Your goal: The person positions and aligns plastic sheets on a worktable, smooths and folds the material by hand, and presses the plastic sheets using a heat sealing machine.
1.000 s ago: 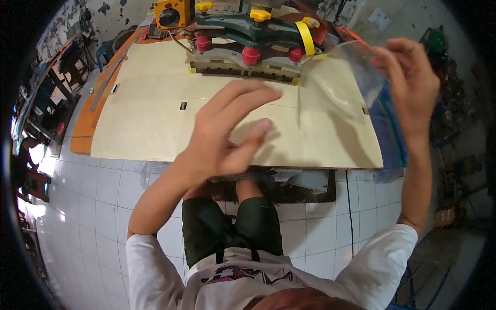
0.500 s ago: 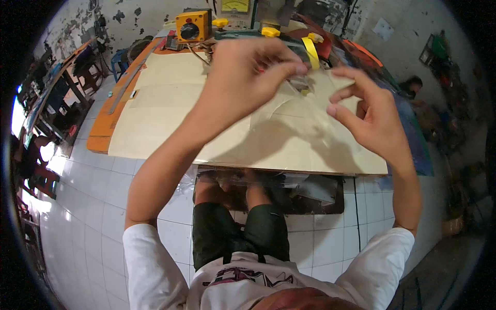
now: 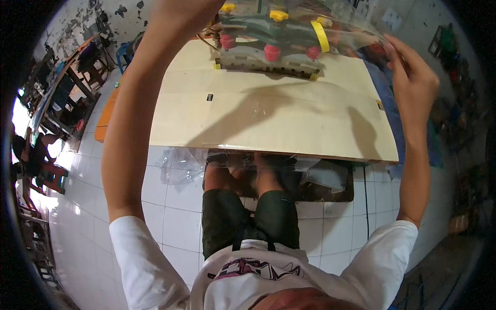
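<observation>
My right hand (image 3: 416,77) is raised at the right, its thumb and fingers pinched on the edge of a clear plastic sheet (image 3: 356,23). The sheet stretches leftward across the top of the view, in front of a green machine (image 3: 253,33). My left hand (image 3: 188,13) is high at the upper left, and its fingers are cut off by the frame edge, so its grip is hidden. Yellow knobs, red knobs (image 3: 272,52) and a yellow band (image 3: 320,36) show on the machine. Below its head runs a long bar (image 3: 266,70) with yellow ends.
A cream board (image 3: 268,119) covers the wooden table (image 3: 106,116). Crumpled clear plastic (image 3: 183,165) hangs at the front edge, and blue sheeting (image 3: 408,129) lies on the right. Another person (image 3: 39,150) sits at the far left. My legs are under the table.
Both hands have moved apart and up, the left toward the upper left and the right outward. The plastic sheet is now spread between them. The view has shifted, and the yellow dial box is no longer visible.
</observation>
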Action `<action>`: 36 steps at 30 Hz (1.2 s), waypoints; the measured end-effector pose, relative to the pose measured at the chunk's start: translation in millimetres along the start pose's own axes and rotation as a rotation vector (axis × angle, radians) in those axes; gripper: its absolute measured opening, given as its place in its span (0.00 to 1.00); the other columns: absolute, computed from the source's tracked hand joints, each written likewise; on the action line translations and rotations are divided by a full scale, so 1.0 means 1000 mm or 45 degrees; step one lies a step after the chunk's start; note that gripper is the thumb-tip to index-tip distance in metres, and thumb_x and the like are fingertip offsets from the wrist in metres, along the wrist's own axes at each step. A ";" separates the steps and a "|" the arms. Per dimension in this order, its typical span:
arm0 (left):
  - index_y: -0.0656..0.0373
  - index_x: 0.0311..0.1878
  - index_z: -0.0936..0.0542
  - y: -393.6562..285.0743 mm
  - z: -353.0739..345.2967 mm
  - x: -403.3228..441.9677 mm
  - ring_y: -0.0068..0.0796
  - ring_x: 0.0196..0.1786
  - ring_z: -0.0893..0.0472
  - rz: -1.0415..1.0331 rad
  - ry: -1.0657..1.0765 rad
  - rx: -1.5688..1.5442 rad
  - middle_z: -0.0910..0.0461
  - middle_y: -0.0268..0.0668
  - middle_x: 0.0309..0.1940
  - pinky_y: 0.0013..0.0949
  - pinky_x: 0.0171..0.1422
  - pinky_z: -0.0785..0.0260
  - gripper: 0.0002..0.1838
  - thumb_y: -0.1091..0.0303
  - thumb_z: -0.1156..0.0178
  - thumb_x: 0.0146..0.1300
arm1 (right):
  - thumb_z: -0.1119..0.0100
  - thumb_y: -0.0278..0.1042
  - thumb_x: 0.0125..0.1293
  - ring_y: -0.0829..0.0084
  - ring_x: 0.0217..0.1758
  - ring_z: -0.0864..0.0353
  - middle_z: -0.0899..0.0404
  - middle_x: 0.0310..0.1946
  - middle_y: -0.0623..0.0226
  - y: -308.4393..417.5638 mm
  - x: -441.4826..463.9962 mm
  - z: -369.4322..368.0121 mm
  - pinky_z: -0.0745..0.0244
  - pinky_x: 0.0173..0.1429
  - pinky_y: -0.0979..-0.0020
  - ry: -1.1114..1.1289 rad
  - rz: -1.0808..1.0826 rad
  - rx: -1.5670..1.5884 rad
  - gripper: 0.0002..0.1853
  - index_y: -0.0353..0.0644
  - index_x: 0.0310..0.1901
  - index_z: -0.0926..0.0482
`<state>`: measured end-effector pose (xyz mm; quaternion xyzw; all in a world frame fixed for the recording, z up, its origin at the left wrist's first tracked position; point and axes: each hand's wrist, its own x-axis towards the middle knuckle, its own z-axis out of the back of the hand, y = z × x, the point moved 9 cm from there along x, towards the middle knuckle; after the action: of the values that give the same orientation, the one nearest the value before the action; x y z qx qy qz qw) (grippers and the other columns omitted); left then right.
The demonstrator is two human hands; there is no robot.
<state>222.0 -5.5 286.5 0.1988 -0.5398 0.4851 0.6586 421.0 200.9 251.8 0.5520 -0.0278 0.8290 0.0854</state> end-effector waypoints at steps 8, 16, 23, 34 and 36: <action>0.56 0.38 0.13 -0.043 -0.022 -0.176 0.39 0.45 0.20 0.117 0.133 0.250 0.17 0.40 0.40 0.40 0.52 0.29 0.13 0.77 0.31 0.45 | 0.33 0.23 0.58 0.61 0.48 0.14 0.15 0.44 0.53 0.038 -0.165 0.013 0.22 0.53 0.66 0.348 -0.259 0.188 0.13 0.34 0.46 0.16; 0.57 0.45 0.15 -0.006 -0.042 -0.346 0.27 0.43 0.28 1.110 -0.454 0.263 0.29 0.37 0.41 0.26 0.47 0.35 0.14 0.78 0.32 0.54 | 0.39 0.34 0.68 0.59 0.51 0.17 0.22 0.53 0.50 0.033 -0.312 -0.033 0.19 0.54 0.62 0.183 -1.112 0.957 0.21 0.31 0.58 0.28; 0.67 0.61 0.27 -0.004 -0.065 -0.379 0.28 0.38 0.20 1.402 -0.728 -0.726 0.21 0.41 0.42 0.31 0.41 0.23 0.23 0.71 0.40 0.65 | 0.38 0.33 0.68 0.68 0.27 0.16 0.21 0.36 0.56 0.009 -0.351 -0.051 0.17 0.30 0.65 0.051 -1.902 1.230 0.24 0.36 0.60 0.36; 0.69 0.53 0.23 0.027 -0.045 -0.342 0.27 0.29 0.19 1.462 -0.661 -0.372 0.20 0.39 0.29 0.29 0.36 0.25 0.14 0.74 0.39 0.66 | 0.38 0.32 0.66 0.74 0.16 0.23 0.24 0.22 0.66 0.000 -0.289 -0.070 0.23 0.20 0.70 0.112 -1.550 1.004 0.22 0.34 0.57 0.33; 0.69 0.52 0.23 0.025 -0.042 -0.332 0.27 0.28 0.19 1.425 -0.679 -0.396 0.20 0.38 0.28 0.29 0.35 0.25 0.13 0.75 0.40 0.66 | 0.39 0.31 0.66 0.74 0.17 0.23 0.24 0.22 0.66 -0.001 -0.286 -0.071 0.23 0.19 0.70 0.101 -1.539 1.037 0.21 0.34 0.56 0.33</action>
<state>240.5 -102.3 -34.3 -0.0972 -0.7714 0.6055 0.1700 463.9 180.0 -39.5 0.4286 0.5954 0.6011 0.3169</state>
